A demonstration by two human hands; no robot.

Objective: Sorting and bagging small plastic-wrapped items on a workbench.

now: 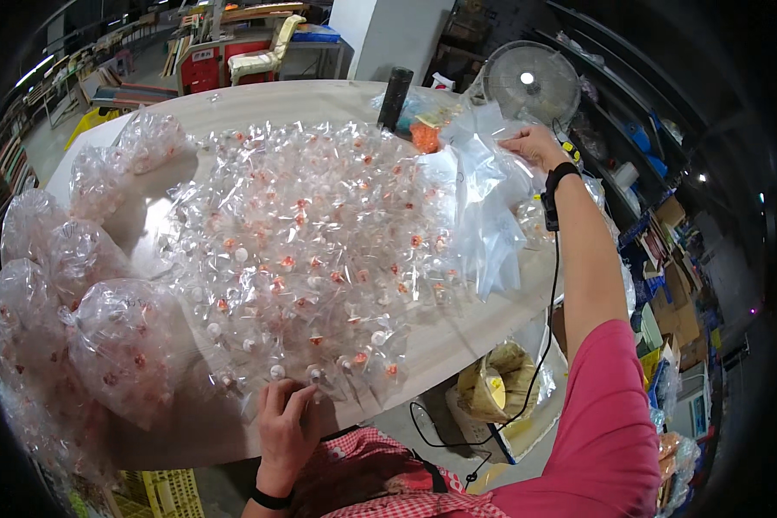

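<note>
At the far right of the table my right hand (540, 148) pinches the upper edge of a clear plastic bag (483, 198) in a loose stack of flat bags. My left hand (287, 427) is at the table's front edge with its fingers curled, against the nearest clear-wrapped small pieces (311, 259); whether a piece is between the fingertips is hidden. These pieces form a wide, shiny heap over the table's middle, with white and orange-red parts showing through the wrappers. Several filled, knotted clear bags (125, 345) line the table's left side.
A black cylinder (395, 99) stands at the table's back edge, beside an orange bundle (425, 138). Behind the bags is a round fan (531, 82). An open box with a lined bag (496, 384) sits below the right edge. A black cable (554, 302) hangs from my right wrist.
</note>
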